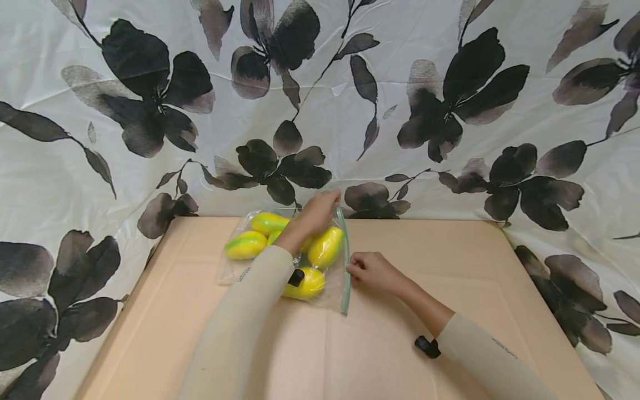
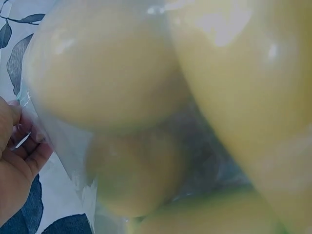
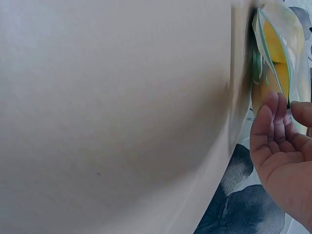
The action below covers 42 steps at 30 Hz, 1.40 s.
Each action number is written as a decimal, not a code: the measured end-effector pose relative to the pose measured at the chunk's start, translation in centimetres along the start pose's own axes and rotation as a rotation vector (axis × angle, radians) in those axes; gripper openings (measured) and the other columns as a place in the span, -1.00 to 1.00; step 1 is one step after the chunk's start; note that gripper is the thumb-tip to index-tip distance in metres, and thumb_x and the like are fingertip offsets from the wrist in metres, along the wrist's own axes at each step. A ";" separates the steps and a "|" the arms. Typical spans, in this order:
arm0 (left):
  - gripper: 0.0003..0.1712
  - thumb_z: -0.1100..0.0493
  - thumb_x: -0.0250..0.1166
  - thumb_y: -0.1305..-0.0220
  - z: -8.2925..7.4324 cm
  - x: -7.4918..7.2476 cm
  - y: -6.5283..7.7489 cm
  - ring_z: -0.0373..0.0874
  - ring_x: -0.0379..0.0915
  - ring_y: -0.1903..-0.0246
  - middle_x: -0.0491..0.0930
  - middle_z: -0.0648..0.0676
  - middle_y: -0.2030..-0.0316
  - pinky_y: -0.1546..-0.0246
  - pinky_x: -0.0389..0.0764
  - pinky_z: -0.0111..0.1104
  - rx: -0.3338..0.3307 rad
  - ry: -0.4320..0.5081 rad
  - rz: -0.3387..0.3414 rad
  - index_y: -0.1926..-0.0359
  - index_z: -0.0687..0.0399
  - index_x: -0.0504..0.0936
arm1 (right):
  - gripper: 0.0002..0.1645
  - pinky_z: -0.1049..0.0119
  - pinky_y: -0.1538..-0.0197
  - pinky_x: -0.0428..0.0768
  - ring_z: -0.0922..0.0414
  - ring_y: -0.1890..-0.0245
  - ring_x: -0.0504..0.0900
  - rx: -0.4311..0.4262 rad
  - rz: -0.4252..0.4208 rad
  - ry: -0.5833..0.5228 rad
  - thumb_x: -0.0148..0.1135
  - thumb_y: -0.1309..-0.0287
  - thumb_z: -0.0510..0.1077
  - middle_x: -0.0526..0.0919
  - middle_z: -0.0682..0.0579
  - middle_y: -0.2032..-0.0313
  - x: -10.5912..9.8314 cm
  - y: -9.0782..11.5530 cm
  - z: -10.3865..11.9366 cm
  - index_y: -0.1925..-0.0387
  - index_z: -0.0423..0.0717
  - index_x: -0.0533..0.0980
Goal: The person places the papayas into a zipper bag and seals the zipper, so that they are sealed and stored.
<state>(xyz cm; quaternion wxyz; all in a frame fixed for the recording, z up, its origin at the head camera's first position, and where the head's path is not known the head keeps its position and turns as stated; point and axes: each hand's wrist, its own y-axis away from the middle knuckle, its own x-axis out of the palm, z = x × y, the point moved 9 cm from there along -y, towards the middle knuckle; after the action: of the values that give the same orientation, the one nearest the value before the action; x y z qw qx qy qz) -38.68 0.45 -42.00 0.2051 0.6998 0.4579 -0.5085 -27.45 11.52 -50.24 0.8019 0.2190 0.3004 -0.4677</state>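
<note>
A clear zip bag (image 1: 330,297) with a green zip strip (image 1: 346,278) lies flat, holding several yellow-green fruits (image 1: 326,247) that look like mangoes. My left hand (image 1: 316,214) reaches over the bag and pinches the far end of the strip. In the left wrist view its fingers (image 2: 36,156) grip the bag's edge, close beside the blurred fruits (image 2: 107,68). Partway along the strip, my right hand (image 1: 375,272) pinches the zip between thumb and fingertips. The right wrist view shows the bag's mouth (image 3: 273,53) gaping above those fingers (image 3: 263,122), with yellow fruit inside.
Under the bag is a light brown cardboard-like board (image 1: 425,244). A white cloth (image 1: 380,128) with dark flower prints surrounds the board and rises behind it. Black straps (image 1: 427,347) sit at both wrists, by the beige sleeves (image 1: 490,355).
</note>
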 end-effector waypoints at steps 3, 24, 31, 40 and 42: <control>-0.92 0.22 0.01 -0.61 0.1 -0.1 0.0 -0.06 0.40 0.27 0.47 0.05 0.30 0.19 0.50 -0.26 -0.006 0.001 0.001 0.13 0.04 0.42 | -0.76 0.42 0.39 0.45 0.24 0.55 0.48 0.010 0.019 0.009 0.20 -0.47 -0.07 0.67 0.06 0.54 0.5 0.4 -0.2 0.38 -0.01 0.56; -0.95 0.23 0.09 -0.57 0.5 -0.9 0.0 -0.05 0.39 0.29 0.43 0.05 0.32 0.25 0.48 -0.27 -0.031 -0.015 -0.018 0.13 0.00 0.39 | -0.69 0.50 0.45 0.35 0.37 0.62 0.35 -0.070 0.235 0.021 0.24 -0.43 -0.13 0.63 0.08 0.62 3.1 5.3 0.0 0.51 0.03 0.49; -0.95 0.19 0.07 -0.59 0.6 -0.4 0.3 -0.10 0.48 0.19 0.51 0.02 0.23 0.09 0.59 -0.26 -0.039 -0.010 0.001 0.04 0.04 0.44 | -0.72 0.51 0.45 0.35 0.37 0.60 0.35 -0.065 0.240 0.011 0.26 -0.42 -0.09 0.60 0.15 0.60 2.8 5.9 -0.8 0.48 0.07 0.51; -0.59 0.09 0.06 -0.58 1.0 1.1 1.1 0.03 0.46 -0.27 0.53 0.16 -0.24 -0.34 0.49 -0.12 -0.100 -0.006 0.119 -0.30 0.15 0.48 | -0.81 0.49 0.43 0.38 0.34 0.56 0.39 -0.042 0.231 0.000 0.28 -0.41 -0.03 0.53 0.25 0.55 2.7 5.1 -2.2 0.38 0.09 0.54; -0.48 0.05 0.09 -0.57 1.0 1.5 1.4 0.06 0.38 -0.38 0.46 0.19 -0.36 -0.42 0.41 -0.09 -0.102 -0.027 0.140 -0.41 0.16 0.43 | -0.85 0.47 0.41 0.43 0.32 0.53 0.45 -0.028 0.221 -0.006 0.25 -0.43 -0.02 0.60 0.21 0.49 2.4 4.6 -2.3 0.30 0.08 0.57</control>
<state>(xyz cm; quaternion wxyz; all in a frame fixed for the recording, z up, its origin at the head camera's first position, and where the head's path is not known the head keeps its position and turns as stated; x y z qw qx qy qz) -37.93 -0.38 -44.02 0.2816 0.7119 0.4303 -0.4783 -23.07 13.63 -53.26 0.8525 0.2379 0.2786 -0.3729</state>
